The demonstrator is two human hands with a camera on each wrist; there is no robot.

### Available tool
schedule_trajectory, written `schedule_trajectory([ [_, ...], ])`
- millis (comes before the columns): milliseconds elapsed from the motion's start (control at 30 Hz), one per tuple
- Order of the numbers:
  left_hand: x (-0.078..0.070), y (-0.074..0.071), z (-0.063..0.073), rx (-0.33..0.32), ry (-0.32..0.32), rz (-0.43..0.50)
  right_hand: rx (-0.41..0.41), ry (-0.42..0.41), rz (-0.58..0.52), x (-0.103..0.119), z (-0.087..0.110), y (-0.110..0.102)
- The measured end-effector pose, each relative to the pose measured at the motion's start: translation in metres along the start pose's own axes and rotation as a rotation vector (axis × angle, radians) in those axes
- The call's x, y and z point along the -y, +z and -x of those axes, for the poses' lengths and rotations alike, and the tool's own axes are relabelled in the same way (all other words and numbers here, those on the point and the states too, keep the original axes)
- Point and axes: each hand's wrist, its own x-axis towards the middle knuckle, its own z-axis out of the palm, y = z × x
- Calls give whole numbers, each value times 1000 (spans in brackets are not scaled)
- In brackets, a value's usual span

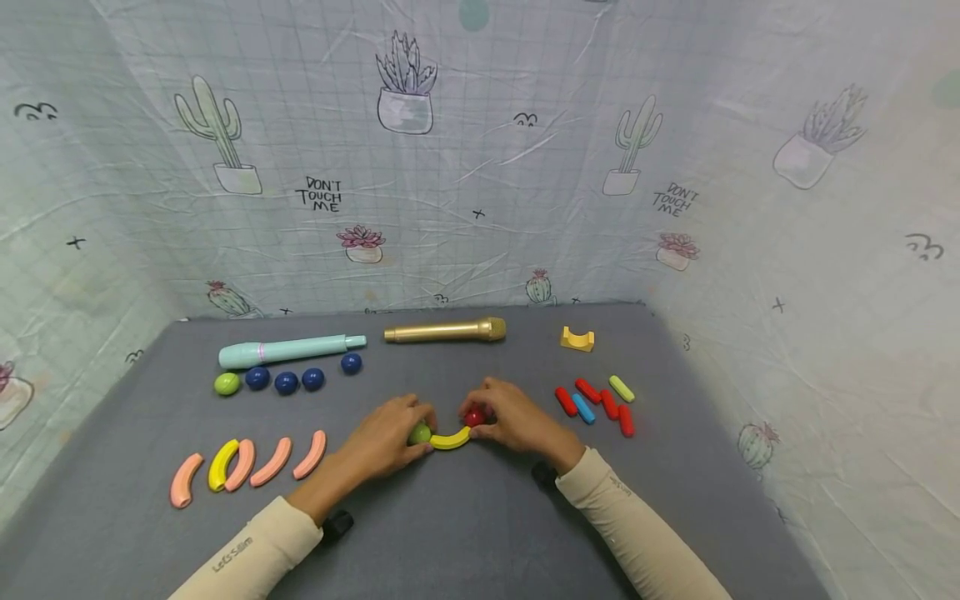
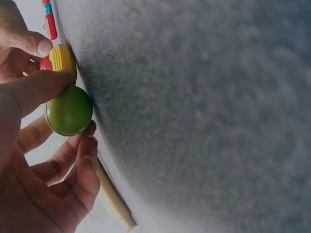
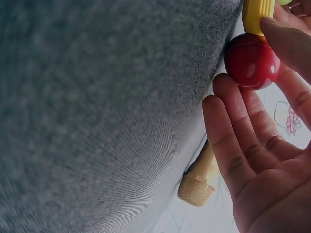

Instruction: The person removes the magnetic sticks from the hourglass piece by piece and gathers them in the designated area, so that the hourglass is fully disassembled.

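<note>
At the middle of the table, a curved yellow piece [image 1: 450,440] lies between a green ball [image 1: 420,433] and a red ball [image 1: 475,417]. My left hand [image 1: 392,433] holds the green ball between thumb and fingers; its thumb reaches the yellow piece's end in the left wrist view. Around the red ball [image 3: 251,61] curve the fingers of my right hand [image 1: 517,417], while its thumb touches the yellow piece [image 3: 258,17]. Each ball sits against or very near one end of that piece; the exact contact is partly hidden by the fingers.
Pink curved pieces [image 1: 272,462] and another yellow one [image 1: 222,465] lie left. Behind them are blue balls [image 1: 287,383], a green ball [image 1: 227,383] and a mint microphone [image 1: 281,351]. A gold microphone [image 1: 442,331], yellow cradle [image 1: 577,339] and small red rods [image 1: 566,401] lie further back and right.
</note>
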Motion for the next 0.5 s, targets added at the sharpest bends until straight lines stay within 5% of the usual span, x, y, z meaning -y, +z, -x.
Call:
schedule_trajectory([
  [233, 15, -12, 0, -22, -11, 6, -7, -3, -2, 1, 1, 1],
  [500, 57, -43, -1, -5, -79, -27, -9, -9, 1, 1, 3, 2],
])
